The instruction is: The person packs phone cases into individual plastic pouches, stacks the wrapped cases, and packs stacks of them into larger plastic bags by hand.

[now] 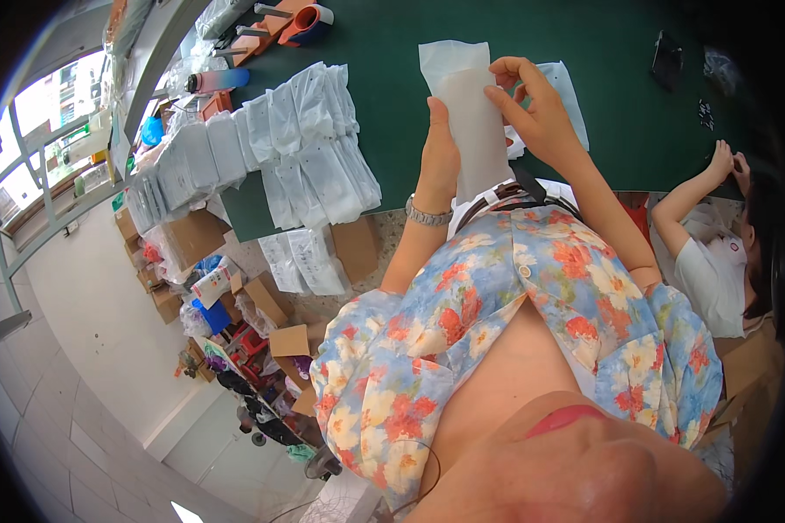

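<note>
A long, whitish plastic sleeve (475,131) stands before me over the green table, with a translucent flap at its far end. My left hand (440,161), a metal watch on its wrist, grips the sleeve's left side with the thumb in front; its other fingers are hidden behind. At the right edge, the thumb and forefinger of my right hand (536,109) pinch the sleeve near the flap, the other fingers curled. What lies inside the sleeve cannot be made out. Another pale bag (569,96) lies flat on the table, partly behind my right hand.
Rows of filled translucent bags (314,166) cover the left of the green table (392,87). A bottle (218,80) and an orange tape dispenser (298,24) lie beyond. A phone (668,59) rests far right, near a co-worker's hands (726,166). Cardboard boxes (354,247) stand below.
</note>
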`<state>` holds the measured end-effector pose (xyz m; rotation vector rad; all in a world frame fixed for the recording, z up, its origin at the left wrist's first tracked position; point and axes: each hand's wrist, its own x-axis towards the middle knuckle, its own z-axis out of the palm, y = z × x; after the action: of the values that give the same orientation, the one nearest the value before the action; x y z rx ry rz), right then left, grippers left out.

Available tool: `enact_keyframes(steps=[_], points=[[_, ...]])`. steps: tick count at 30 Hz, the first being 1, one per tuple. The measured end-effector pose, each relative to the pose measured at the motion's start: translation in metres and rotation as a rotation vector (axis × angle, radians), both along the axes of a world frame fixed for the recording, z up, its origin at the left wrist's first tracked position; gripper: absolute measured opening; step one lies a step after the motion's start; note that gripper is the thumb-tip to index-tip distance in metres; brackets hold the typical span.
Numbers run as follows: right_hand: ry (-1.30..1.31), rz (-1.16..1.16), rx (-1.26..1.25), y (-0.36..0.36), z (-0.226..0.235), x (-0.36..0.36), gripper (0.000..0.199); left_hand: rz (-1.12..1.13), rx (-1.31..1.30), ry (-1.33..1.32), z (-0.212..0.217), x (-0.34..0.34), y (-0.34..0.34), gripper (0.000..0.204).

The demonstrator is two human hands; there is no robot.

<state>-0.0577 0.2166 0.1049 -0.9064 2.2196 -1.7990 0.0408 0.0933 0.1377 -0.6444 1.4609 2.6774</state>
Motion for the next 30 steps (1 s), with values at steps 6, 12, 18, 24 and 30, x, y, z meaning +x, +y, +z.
enact_keyframes(steps=[6,12,18,24,30], points=[[-0.28,0.065,0.026,-0.002,0.006,-0.004,0.014,-0.007,-0.033,-0.016,-0.008,0.001,0.0,0.076],[-0.138,0.045,-0.04,-0.001,-0.005,-0.004,0.014,0.043,0.03,-0.057,-0.009,-0.006,-0.004,0.077],[-0.337,-0.046,-0.08,-0.016,0.013,-0.008,0.012,0.02,0.007,-0.041,-0.001,-0.013,-0.007,0.075],[-0.119,-0.077,-0.015,-0.015,-0.011,-0.013,0.01,0.029,-0.123,-0.03,-0.036,-0.016,-0.008,0.062],[-0.398,-0.108,-0.108,-0.017,-0.003,-0.012,0.012,-0.01,-0.178,-0.05,-0.017,-0.014,-0.006,0.058]])
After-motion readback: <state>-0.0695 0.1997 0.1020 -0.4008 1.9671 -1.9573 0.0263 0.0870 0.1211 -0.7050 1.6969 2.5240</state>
